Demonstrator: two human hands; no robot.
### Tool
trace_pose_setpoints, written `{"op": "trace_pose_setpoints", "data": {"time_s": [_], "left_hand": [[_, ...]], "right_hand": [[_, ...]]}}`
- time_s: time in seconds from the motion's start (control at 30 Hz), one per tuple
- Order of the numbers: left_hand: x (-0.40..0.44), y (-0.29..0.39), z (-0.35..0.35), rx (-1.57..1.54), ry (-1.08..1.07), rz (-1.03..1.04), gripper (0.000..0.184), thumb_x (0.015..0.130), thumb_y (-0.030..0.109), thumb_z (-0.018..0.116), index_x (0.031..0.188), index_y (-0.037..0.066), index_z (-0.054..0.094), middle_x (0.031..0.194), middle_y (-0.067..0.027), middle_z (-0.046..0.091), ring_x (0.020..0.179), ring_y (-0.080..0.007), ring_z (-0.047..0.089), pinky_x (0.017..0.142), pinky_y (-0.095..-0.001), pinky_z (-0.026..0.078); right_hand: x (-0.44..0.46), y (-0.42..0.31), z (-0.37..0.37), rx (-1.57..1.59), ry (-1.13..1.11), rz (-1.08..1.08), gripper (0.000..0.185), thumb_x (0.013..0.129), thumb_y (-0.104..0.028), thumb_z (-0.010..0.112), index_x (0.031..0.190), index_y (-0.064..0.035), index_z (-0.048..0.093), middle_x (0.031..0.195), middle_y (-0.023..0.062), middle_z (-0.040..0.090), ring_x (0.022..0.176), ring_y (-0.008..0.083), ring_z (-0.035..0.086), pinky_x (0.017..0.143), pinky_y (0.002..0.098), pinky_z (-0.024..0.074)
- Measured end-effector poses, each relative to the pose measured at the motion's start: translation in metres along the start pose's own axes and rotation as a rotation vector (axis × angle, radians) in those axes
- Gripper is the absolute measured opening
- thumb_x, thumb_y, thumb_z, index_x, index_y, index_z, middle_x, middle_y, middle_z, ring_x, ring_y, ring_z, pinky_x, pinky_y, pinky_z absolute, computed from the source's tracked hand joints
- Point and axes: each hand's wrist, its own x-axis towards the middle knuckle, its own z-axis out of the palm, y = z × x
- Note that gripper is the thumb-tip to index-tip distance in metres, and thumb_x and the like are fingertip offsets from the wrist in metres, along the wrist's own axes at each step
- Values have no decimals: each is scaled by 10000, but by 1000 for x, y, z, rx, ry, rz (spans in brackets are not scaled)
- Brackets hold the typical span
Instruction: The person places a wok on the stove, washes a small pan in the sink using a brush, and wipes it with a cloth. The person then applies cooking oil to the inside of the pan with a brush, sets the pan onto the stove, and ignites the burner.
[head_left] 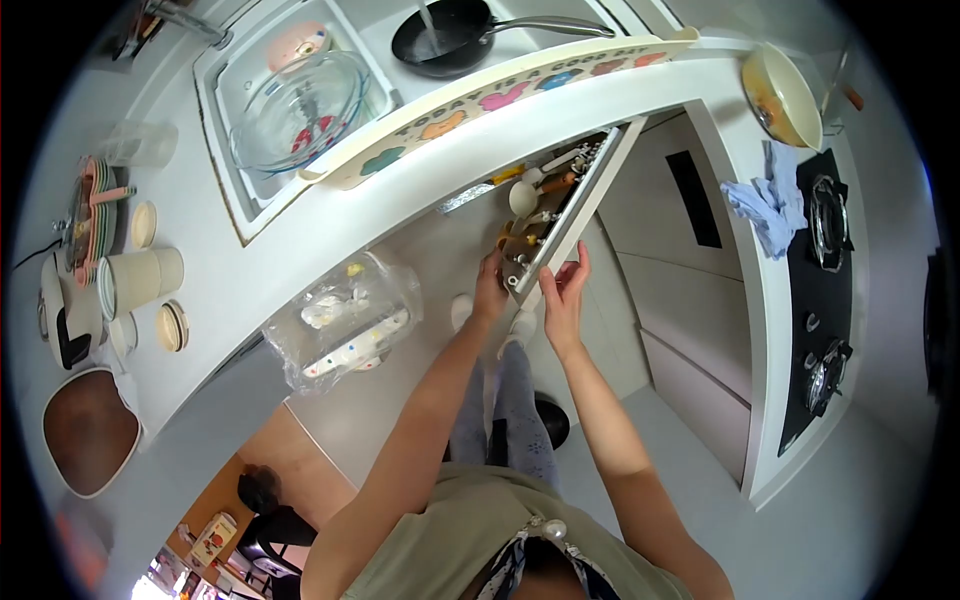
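Note:
An open drawer [594,200] under the counter holds utensils, among them a pale ladle [523,198] and something with an orange-brown handle [557,183]. My left hand [490,285] is at the drawer's near end, beside a yellowish-brown item [518,243]; its fingertips are partly hidden, and what they hold, if anything, cannot be made out. On the drawer front's outer side is my right hand [566,290], fingers apart, its palm side near the front's edge.
Left of the drawer hangs a clear plastic bag [345,320]. Above are a sink [225,185], a black pan [440,38] and a patterned splash guard [500,92]. A stove [822,300], blue cloth [768,205] and yellow bowl [782,97] are on the right counter.

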Motion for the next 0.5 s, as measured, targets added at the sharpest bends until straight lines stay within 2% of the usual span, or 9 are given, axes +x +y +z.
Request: {"op": "trace_pose_setpoints", "data": {"time_s": [0.03, 0.07, 0.17, 0.27, 0.33, 0.4, 0.47, 0.5], "left_hand": [[0, -3, -6, -14, 13, -26, 533, 735, -57, 618, 1223, -5, 408, 1151, -174, 473, 1060, -294, 512, 850, -305, 469], [-2, -5, -13, -23, 30, -65, 587, 713, -158, 402, 1267, 34, 387, 1209, -189, 431, 1078, -324, 488, 888, -347, 422], [-16, -13, -38, 92, 16, -217, 565, 716, -145, 378, 1251, 36, 399, 1193, -183, 437, 1079, -331, 480, 902, -364, 412], [-55, -46, -62, 245, 6, -264, 462, 732, -74, 442, 1182, 32, 456, 1121, -188, 495, 1033, -337, 506, 881, -388, 423], [-85, -49, -82, 195, -17, -344, 453, 708, -38, 508, 1155, 31, 483, 1072, -186, 528, 990, -334, 536, 840, -394, 444], [-116, -71, -96, 292, 38, -277, 427, 681, -25, 553, 1101, 42, 520, 1035, -177, 542, 928, -332, 557, 785, -390, 459], [-134, -37, -128, 242, -15, -444, 362, 686, -29, 546, 1039, 53, 549, 1019, -171, 543, 896, -324, 559, 759, -375, 460], [-150, -51, -137, 244, 14, -441, 344, 699, -30, 529, 1030, 60, 549, 1008, -170, 543, 882, -323, 557, 748, -375, 461]], "right_hand": [[1, 0, 7, 51, -16, 35, 664, 855, -216, 560, 1371, -59, 171, 897, 48, 440, 794, 136, 442, 734, 264, 395], [4, 0, 15, 101, -31, 70, 668, 858, -240, 564, 1370, -60, 174, 893, 49, 442, 795, 134, 444, 733, 262, 396], [11, -3, 36, 170, -66, 166, 679, 866, -328, 562, 1363, -60, 186, 891, 53, 451, 767, 128, 458, 704, 257, 414], [17, -22, 59, 263, -74, 265, 684, 865, -349, 559, 1359, -58, 185, 903, 64, 460, 738, 127, 469, 674, 256, 425], [21, -33, 71, 281, -57, 296, 690, 866, -366, 555, 1357, -57, 181, 911, 75, 467, 723, 127, 477, 655, 259, 431], [25, -39, 84, 283, -32, 317, 687, 870, -376, 544, 1357, -60, 177, 925, 85, 473, 737, 130, 489, 656, 260, 435], [29, -43, 94, 293, -12, 327, 689, 872, -389, 536, 1359, -64, 173, 945, 94, 474, 751, 135, 500, 663, 262, 438], [31, -44, 101, 306, -10, 326, 691, 872, -395, 534, 1360, -66, 171, 958, 99, 472, 758, 138, 504, 668, 262, 440]]}}
